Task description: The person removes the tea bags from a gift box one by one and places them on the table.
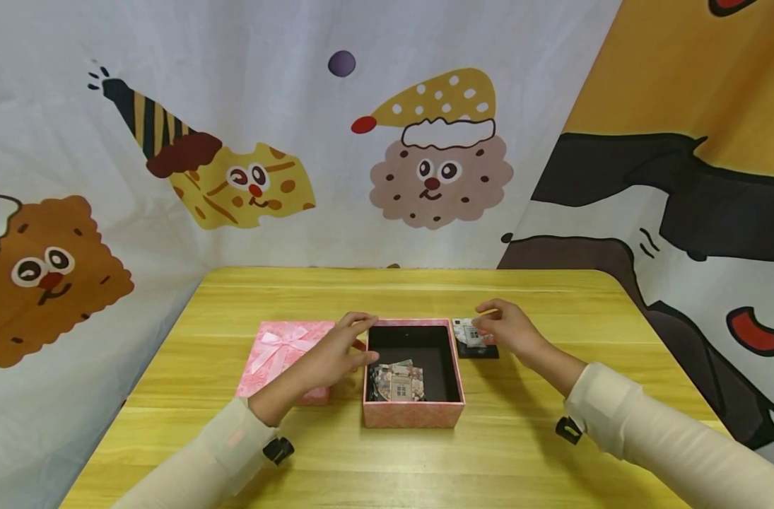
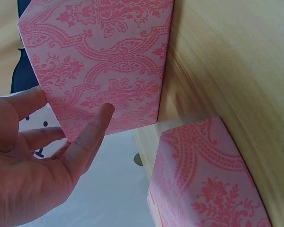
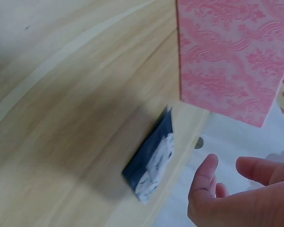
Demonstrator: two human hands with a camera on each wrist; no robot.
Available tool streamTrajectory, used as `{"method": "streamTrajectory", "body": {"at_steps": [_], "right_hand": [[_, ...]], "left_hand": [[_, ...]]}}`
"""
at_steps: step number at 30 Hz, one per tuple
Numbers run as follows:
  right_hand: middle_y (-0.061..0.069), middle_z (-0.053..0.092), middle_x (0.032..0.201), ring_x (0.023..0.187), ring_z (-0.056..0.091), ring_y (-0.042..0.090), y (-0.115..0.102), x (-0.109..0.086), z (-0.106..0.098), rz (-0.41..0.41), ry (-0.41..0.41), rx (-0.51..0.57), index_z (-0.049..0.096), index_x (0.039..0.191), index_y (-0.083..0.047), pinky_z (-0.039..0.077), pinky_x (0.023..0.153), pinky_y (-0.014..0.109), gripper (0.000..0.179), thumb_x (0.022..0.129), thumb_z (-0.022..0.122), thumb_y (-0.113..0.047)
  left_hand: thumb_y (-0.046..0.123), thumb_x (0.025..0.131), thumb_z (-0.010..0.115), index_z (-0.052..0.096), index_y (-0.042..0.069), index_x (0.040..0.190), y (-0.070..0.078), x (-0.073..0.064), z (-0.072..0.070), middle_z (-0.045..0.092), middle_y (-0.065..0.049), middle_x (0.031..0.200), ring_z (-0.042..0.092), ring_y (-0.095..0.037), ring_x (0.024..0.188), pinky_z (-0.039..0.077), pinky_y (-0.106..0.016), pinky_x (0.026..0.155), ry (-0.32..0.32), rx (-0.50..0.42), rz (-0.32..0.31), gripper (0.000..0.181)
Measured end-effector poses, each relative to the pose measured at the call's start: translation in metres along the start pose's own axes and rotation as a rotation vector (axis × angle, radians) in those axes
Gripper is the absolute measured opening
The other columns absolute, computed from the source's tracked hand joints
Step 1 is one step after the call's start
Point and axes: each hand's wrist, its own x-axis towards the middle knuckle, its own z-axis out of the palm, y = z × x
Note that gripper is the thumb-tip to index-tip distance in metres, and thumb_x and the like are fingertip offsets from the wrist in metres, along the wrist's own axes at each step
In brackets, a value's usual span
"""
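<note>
My box (image 1: 414, 414) was pink, scrolled outside with deeper pink damask, and black within. Towards its seven o'clock, the paper pieces (image 1: 401, 383) inside showed beige and grey with a floral print. At nine o'clock the lid (image 1: 291, 357) carried the same pinks under a paler bow (image 1: 280, 343). At two o'clock, the packet (image 1: 469, 334) was black with white and grey print. My sleeves (image 1: 673, 445) were plain cream, the tabletop (image 1: 520, 452) yellow with streaked grain, the backdrop (image 1: 266, 92) at twelve o'clock white with cartoon faces (image 1: 432, 198) in brown, yellow and dusty pink.
</note>
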Motion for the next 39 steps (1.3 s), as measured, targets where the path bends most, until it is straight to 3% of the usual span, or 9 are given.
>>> {"method": "streamTrajectory", "body": {"at_steps": [10, 18, 29, 33, 39], "right_hand": [[0.027, 0.062, 0.12, 0.096, 0.067, 0.033, -0.014, -0.005, 0.005, -0.011, -0.019, 0.012, 0.05, 0.136, 0.011, 0.06, 0.086, 0.046, 0.041, 0.104, 0.061, -0.011], [0.021, 0.062, 0.113, 0.087, 0.068, 0.021, -0.021, -0.01, 0.007, -0.027, -0.064, 0.092, 0.049, 0.137, 0.013, 0.061, 0.084, 0.043, 0.042, 0.103, 0.061, -0.01], [0.02, 0.061, 0.113, 0.093, 0.068, 0.027, -0.031, -0.017, 0.011, -0.028, -0.113, 0.157, 0.049, 0.136, 0.011, 0.061, 0.084, 0.039, 0.039, 0.104, 0.059, -0.007], [0.015, 0.062, 0.107, 0.088, 0.068, 0.021, -0.036, -0.02, 0.013, -0.033, -0.119, 0.162, 0.049, 0.136, 0.011, 0.061, 0.081, 0.036, 0.038, 0.104, 0.059, -0.007], [0.021, 0.062, 0.11, 0.09, 0.067, 0.024, -0.042, -0.025, 0.018, -0.045, -0.14, 0.167, 0.05, 0.135, 0.01, 0.061, 0.083, 0.038, 0.038, 0.104, 0.059, -0.007]], "left_hand": [[0.013, 0.1, 0.07, 0.038, -0.002, 0.157, 0.001, 0.0, 0.0, 0.036, -0.019, 0.158, 0.064, -0.032, 0.112, 0.058, -0.027, 0.08, 0.008, 0.015, 0.007, 0.068], [0.013, 0.1, 0.069, 0.038, -0.001, 0.158, 0.0, 0.0, 0.0, 0.036, -0.019, 0.158, 0.064, -0.032, 0.112, 0.058, -0.027, 0.078, 0.008, 0.017, 0.005, 0.067], [0.015, 0.1, 0.07, 0.038, 0.0, 0.158, -0.001, 0.0, 0.0, 0.036, -0.018, 0.158, 0.064, -0.031, 0.112, 0.058, -0.026, 0.078, 0.008, 0.011, 0.002, 0.068], [0.014, 0.1, 0.069, 0.038, 0.0, 0.158, -0.001, 0.0, 0.001, 0.035, -0.017, 0.158, 0.064, -0.032, 0.113, 0.058, -0.026, 0.078, 0.008, 0.008, 0.001, 0.068], [0.014, 0.1, 0.069, 0.038, -0.001, 0.158, -0.002, 0.001, 0.001, 0.036, -0.018, 0.158, 0.064, -0.032, 0.113, 0.058, -0.027, 0.078, 0.009, 0.011, 0.004, 0.067]]}}
